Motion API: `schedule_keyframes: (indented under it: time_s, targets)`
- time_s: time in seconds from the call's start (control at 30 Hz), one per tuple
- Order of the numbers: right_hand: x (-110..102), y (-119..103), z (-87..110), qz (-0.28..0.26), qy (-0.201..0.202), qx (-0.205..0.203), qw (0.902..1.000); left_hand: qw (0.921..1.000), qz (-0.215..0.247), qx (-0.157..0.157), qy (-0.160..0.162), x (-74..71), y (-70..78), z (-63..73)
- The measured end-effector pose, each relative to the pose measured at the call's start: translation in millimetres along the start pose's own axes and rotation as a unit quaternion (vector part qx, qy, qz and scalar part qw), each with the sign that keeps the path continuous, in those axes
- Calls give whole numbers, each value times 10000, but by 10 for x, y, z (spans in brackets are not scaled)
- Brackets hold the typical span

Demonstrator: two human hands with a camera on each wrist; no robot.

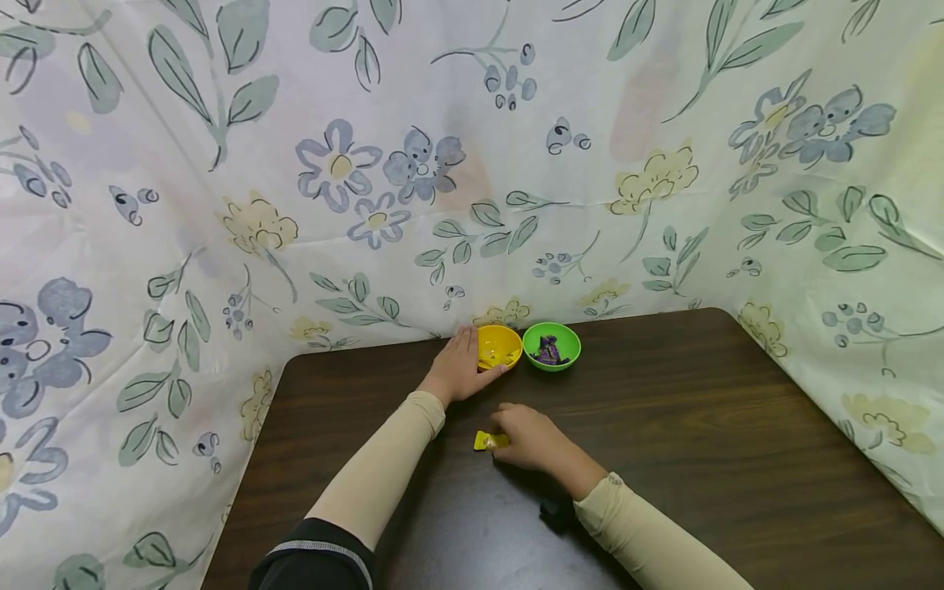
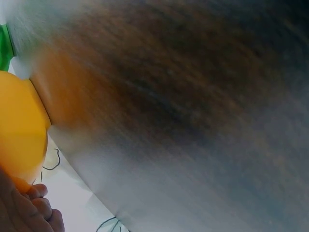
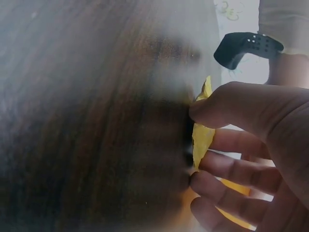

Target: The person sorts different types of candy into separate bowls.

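My left hand holds the yellow bowl from its left side, thumb along the front and fingers toward the back. Yellow-wrapped pieces lie inside that bowl. Closer to me, my right hand pinches a yellow-wrapped candy low over the table. The right wrist view shows the wrapper between thumb and fingers, right at the tabletop. In the left wrist view, the bowl's orange-yellow wall is beside the curled fingertips.
A green bowl holding purple-wrapped candies stands just right of the yellow one. Both are near the back edge of the dark wooden table. A floral cloth hangs behind and around the table. A dark strap circles the left wrist.
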State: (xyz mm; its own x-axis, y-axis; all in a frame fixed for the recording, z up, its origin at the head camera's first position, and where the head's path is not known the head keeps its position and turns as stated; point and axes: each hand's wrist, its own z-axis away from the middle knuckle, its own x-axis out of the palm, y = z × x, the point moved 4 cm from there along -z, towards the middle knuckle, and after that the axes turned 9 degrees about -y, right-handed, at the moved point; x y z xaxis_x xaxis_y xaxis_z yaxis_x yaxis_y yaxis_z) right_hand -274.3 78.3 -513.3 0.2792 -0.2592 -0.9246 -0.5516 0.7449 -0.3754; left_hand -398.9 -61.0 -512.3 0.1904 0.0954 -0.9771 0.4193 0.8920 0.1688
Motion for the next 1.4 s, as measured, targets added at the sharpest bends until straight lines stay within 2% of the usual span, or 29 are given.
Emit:
schedule_keyframes:
  time_s: [0.5,1.03,1.4]
  targets:
    - [-25,68,123,-219,-180,-38,9996,10000,-31,9,-1,-14,7,6]
    - [-150,210,240,-299,129,-135,9994,10000,-15,-44,12,-9,12,1]
    - [-288,271,284,-373,343,-13,9987,10000,-65,-59,17,0,2,-3]
